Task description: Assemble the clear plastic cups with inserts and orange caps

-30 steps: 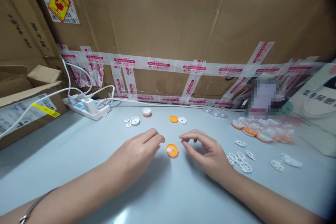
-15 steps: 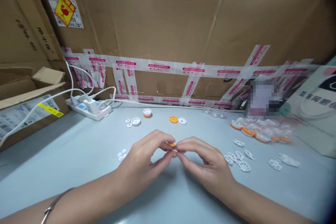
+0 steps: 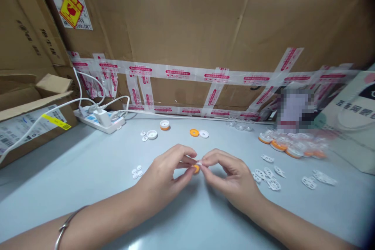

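Observation:
Above the middle of the table, my left hand (image 3: 171,172) pinches a small round orange piece (image 3: 196,169) between thumb and fingers. My right hand (image 3: 231,172) is closed at the fingertips on a small white piece (image 3: 199,163), right beside the orange one; its exact shape is mostly hidden. Left of my left hand lie several small white caps (image 3: 137,171). Farther back are an orange ring (image 3: 194,133) and a white ring (image 3: 204,134), side by side.
White cutout pieces (image 3: 268,179) lie right of my right hand, with orange-and-white round parts under clear domes (image 3: 278,145) behind. A white cup (image 3: 152,134) and a white-orange round part (image 3: 164,125) sit farther back. A power strip (image 3: 102,121) and cardboard box (image 3: 38,125) stand left.
My right fingertips have drawn slightly apart from my left ones. More of the orange piece shows, and the white piece now appears at my right fingertips.

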`<action>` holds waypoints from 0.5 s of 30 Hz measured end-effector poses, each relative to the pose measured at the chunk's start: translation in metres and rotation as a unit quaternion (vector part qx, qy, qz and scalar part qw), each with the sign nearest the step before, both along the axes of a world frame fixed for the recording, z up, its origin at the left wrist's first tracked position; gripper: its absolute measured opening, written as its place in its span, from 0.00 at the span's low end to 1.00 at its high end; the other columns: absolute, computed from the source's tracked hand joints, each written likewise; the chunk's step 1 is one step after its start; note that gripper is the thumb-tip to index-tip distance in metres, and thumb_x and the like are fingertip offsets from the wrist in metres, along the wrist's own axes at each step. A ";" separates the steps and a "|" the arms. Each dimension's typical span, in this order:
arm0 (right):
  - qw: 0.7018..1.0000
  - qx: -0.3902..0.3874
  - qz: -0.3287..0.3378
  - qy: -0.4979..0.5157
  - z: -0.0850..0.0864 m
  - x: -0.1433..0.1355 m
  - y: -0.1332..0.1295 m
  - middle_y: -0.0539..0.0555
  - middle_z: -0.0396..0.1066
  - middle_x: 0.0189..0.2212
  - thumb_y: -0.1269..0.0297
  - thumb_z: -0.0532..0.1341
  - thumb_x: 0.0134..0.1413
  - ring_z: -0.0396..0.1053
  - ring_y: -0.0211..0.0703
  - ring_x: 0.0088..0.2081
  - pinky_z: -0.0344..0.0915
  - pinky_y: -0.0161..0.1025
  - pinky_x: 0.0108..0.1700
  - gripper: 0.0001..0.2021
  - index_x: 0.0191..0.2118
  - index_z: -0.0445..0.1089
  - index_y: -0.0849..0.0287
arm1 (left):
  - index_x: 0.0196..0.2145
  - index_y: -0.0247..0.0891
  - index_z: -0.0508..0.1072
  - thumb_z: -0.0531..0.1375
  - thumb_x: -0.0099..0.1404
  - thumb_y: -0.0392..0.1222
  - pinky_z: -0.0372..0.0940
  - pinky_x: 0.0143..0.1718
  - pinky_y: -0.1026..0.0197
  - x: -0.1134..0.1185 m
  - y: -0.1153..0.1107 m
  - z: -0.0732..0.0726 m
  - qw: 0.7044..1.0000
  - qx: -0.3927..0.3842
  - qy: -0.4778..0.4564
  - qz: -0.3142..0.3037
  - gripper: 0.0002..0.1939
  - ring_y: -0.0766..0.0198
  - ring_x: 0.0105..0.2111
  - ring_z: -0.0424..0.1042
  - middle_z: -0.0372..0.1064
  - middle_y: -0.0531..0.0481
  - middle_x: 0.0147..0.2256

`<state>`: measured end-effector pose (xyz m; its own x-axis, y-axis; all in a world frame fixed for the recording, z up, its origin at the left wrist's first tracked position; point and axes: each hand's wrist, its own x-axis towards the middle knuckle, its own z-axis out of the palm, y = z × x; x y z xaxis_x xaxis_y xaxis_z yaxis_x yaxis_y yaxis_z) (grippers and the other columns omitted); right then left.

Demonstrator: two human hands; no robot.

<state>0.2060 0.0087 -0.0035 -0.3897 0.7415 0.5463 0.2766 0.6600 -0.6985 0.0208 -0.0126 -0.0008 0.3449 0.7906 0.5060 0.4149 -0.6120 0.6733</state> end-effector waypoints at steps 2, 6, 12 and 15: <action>1.000 -0.005 -0.022 -0.019 -0.001 0.006 0.008 0.52 0.72 0.27 0.70 0.59 0.51 0.70 0.39 0.31 0.66 0.37 0.36 0.04 0.27 0.69 0.58 | 0.40 0.38 0.67 0.54 0.62 0.33 0.67 0.39 0.64 -0.004 0.006 0.001 0.998 0.024 0.064 -0.002 0.08 0.67 0.37 0.71 0.69 0.50 0.37; 0.996 0.029 -0.025 -0.077 -0.007 0.017 0.022 0.53 0.71 0.27 0.69 0.58 0.52 0.69 0.40 0.30 0.66 0.37 0.34 0.05 0.28 0.69 0.58 | 0.37 0.39 0.73 0.54 0.63 0.34 0.63 0.39 0.60 -0.013 0.016 -0.003 0.979 0.055 0.196 0.002 0.09 0.64 0.36 0.70 0.71 0.49 0.35; 0.978 0.117 0.018 -0.170 -0.017 0.017 0.022 0.54 0.70 0.28 0.73 0.55 0.53 0.67 0.38 0.30 0.64 0.34 0.32 0.06 0.31 0.68 0.59 | 0.40 0.42 0.74 0.55 0.63 0.35 0.62 0.39 0.60 -0.015 0.020 -0.014 0.967 0.055 0.248 -0.019 0.10 0.63 0.36 0.71 0.73 0.49 0.37; 0.964 0.174 0.014 -0.201 -0.018 0.016 0.021 0.54 0.70 0.29 0.74 0.55 0.54 0.67 0.39 0.31 0.65 0.36 0.34 0.06 0.31 0.68 0.59 | 0.41 0.43 0.74 0.54 0.64 0.35 0.62 0.39 0.60 -0.014 0.020 -0.015 0.965 0.054 0.254 -0.024 0.11 0.64 0.37 0.72 0.73 0.50 0.38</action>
